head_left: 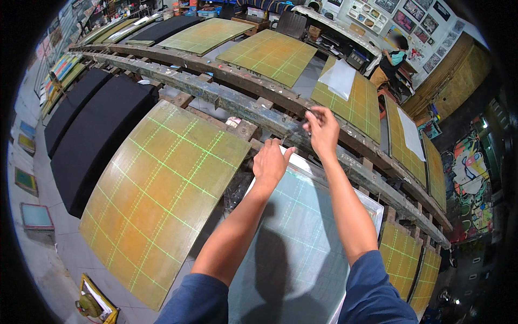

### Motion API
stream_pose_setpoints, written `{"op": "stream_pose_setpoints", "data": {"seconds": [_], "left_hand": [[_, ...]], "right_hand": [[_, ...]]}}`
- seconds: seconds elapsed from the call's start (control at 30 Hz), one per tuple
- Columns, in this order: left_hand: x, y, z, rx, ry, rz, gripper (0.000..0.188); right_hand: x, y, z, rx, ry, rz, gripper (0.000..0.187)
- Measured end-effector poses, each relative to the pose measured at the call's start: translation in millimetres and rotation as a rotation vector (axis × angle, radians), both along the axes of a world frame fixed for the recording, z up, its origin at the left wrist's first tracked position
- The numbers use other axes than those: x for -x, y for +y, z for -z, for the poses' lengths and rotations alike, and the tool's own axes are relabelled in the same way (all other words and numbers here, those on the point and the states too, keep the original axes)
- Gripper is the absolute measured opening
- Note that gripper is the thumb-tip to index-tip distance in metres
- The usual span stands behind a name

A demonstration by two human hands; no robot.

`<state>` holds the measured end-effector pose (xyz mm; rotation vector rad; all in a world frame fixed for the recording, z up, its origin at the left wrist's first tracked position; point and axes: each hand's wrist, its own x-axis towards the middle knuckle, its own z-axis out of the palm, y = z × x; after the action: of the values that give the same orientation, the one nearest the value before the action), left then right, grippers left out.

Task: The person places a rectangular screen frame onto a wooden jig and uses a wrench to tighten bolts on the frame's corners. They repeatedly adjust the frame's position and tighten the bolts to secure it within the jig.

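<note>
A screen-printing frame (373, 207) with a pale rim and blue-grey mesh lies in front of me, over a board with a green grid. My left hand (271, 163) is at its far left corner, fingers curled over the rim and thumb stretched to the right. My right hand (324, 131) is raised above the wooden rail beyond the frame, a little farther off and to the right. Its thumb and fingers are bent together in a pinch; what they hold, if anything, is too small to make out. Shadows of my head and arms fall across the mesh.
Paint-stained rails (243, 110) cross beyond the frame. A yellow-green gridded board (162, 189) lies left, with black padded boards (102, 135) past it. More gridded boards (267, 54) line the far side, one under a white sheet (339, 79). Another person (393, 62) stands back right.
</note>
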<state>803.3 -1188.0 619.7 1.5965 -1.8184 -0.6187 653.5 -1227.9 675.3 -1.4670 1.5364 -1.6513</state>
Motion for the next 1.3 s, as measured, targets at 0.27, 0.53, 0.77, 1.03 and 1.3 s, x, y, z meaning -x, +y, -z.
{"op": "stream_pose_setpoints", "data": {"seconds": [0.27,0.53,0.77,1.03,1.3], "left_hand": [[-1.1,2.0,-7.3,0.000,0.018,0.002,0.052],[1.2,2.7,-7.5,-0.035,-0.001,0.010,0.051],[-0.8,2.1,-1.7,-0.020,0.011,-0.012,0.048],[10.2,7.4,-8.5,-0.136,-0.007,0.011,0.041],[-5.9,0.7,-0.8,-0.018,-0.044,-0.022,0.054]], "right_hand": [[10.8,20.0,45.2,0.028,-0.227,0.010,0.020],[10.6,28.8,55.9,0.128,-0.323,0.057,0.018],[-21.7,1.5,15.8,0.040,0.373,-0.018,0.022],[-98.5,-74.7,35.3,-0.125,1.530,-0.463,0.018],[-17.4,111.9,-42.7,0.315,0.719,0.014,0.031]]}}
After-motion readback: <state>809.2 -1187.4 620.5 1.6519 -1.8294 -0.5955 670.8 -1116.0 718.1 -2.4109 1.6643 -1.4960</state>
